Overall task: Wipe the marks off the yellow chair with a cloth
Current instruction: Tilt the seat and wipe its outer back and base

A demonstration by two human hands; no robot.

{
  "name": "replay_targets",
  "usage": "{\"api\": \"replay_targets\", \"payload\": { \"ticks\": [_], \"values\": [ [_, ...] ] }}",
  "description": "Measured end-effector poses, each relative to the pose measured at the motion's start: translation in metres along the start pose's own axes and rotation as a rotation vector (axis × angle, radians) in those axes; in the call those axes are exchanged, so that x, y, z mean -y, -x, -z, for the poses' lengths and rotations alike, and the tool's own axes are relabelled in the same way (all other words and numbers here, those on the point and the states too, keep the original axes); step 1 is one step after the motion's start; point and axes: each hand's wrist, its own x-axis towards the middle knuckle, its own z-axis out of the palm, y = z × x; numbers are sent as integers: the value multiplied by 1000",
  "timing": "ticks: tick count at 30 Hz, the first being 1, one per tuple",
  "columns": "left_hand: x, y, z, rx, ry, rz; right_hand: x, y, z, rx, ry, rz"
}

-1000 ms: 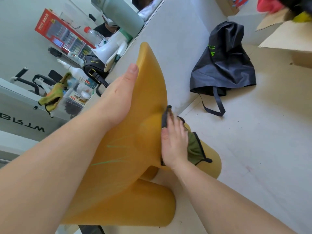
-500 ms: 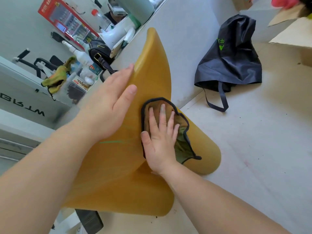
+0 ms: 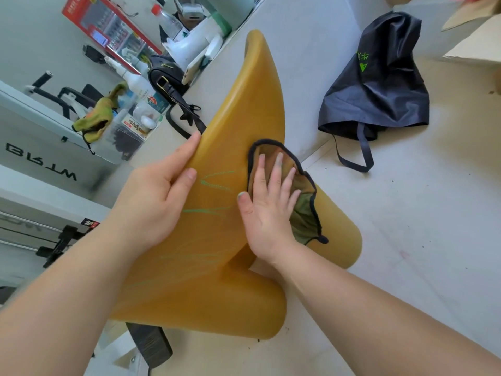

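Versus half a second ago, our left hand is off the face of the yellow chair and on its edge: grip closed, thumb in front, fingers behind. That uncovers green marks just beside the cloth, so we judge wiping far from done. Right hand lies flat, grip wide, fingers spread, pressing the cloth on the chair's face. The chair sits on the floor between our arms.
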Motion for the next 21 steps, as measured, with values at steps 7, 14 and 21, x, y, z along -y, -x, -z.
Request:
{"api": "replay_targets", "payload": {
  "ticks": [7,14,21],
  "values": [
    [-44,-46,-7,-4,-45,31,-8,-34,36,-44,-49,-63],
    [-65,-80,0,131,-16,64,-27,-3,22,39,-49,-88],
    [-59,-71,-4,92,150,94,-43,-73,63,59,94,-443]
  ]
}}
